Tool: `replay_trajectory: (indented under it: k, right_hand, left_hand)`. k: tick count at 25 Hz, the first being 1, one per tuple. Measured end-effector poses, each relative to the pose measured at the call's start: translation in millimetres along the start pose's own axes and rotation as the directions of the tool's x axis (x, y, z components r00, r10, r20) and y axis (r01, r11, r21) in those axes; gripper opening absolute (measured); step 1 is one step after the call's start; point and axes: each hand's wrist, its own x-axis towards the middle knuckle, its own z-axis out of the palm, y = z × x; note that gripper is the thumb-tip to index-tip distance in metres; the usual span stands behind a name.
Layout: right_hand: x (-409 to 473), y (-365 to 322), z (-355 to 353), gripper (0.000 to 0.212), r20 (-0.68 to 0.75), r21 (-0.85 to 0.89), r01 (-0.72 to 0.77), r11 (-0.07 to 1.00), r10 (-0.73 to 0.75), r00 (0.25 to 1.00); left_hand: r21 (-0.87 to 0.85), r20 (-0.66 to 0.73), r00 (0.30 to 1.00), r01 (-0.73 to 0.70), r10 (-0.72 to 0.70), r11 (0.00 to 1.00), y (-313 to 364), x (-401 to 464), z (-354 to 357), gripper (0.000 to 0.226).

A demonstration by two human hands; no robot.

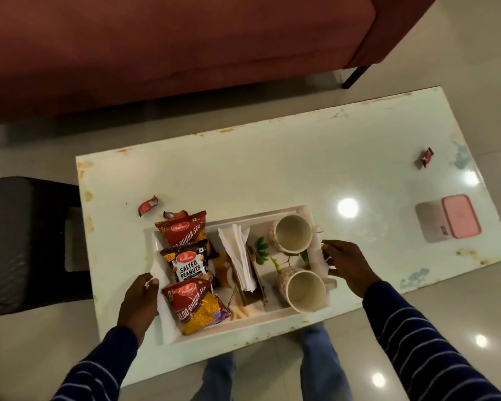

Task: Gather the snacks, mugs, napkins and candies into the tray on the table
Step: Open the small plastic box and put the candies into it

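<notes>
A white tray (237, 328) sits at the near edge of the table (272, 169). Inside lie three snack packets: a red sev packet (182, 231), a salted peanuts packet (188, 263) and another sev packet (197, 305). Napkins (239, 253) stand in a holder at the middle. Two mugs (291, 233) (302, 290) rest in the right half. My left hand (139, 302) grips the tray's left rim. My right hand (349, 266) grips the right rim. Red candies lie outside the tray: one (148, 204) left of it, one (172, 214) against the far packet, one (425, 160) far right.
A pink-lidded box (449, 218) stands on the table's right side. A maroon sofa (171, 47) runs behind the table. A dark stool (26, 241) is off the left edge. My legs (272, 369) show below the near edge.
</notes>
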Motion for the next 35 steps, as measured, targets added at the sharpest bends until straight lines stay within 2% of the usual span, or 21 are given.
replay_trajectory:
  k: [3, 8, 13, 19, 24, 35]
  right_hand:
    - [3.5, 1.2, -3.2, 0.026, 0.041, -0.006, 0.061, 0.998, -0.061, 0.997]
    - [22.3, 1.9, -42.0, 0.028, 0.005, 0.000, 0.099, 0.995, -0.099, 0.995]
    - [51.0, -18.0, -105.4, 0.024, -0.031, -0.003, 0.124, 0.992, -0.124, 0.992]
    - [95.7, -42.1, -151.8, 0.025, -0.057, -0.027, 0.145, 0.989, -0.146, 0.988]
    - [120.2, -53.4, -162.7, 0.025, -0.030, -0.031, 0.145, 0.989, -0.146, 0.989]
    - [135.5, -51.4, -160.4, 0.023, -0.043, -0.008, 0.153, 0.988, -0.153, 0.987]
  left_hand:
    - [-0.071, -0.024, 1.000, 0.012, -0.013, 0.997, 0.2, 0.8, 5.7, 0.024]
    - [-0.152, -0.008, 1.000, 0.016, -0.017, 0.988, 9.8, -7.8, 44.4, 0.015]
    - [-0.173, -0.013, 1.000, -0.007, 0.004, 0.985, 51.4, -13.3, 102.8, 0.008]
    - [-0.247, 0.000, 1.000, 0.018, -0.019, 0.969, 83.4, -1.8, 154.0, 0.027]
    - [-0.275, -0.042, 0.999, 0.022, -0.035, 0.961, 93.6, 5.1, 172.9, 0.024]
    - [-0.247, -0.122, 0.993, -0.023, -0.008, 0.969, 88.4, 6.2, 180.1, 0.037]
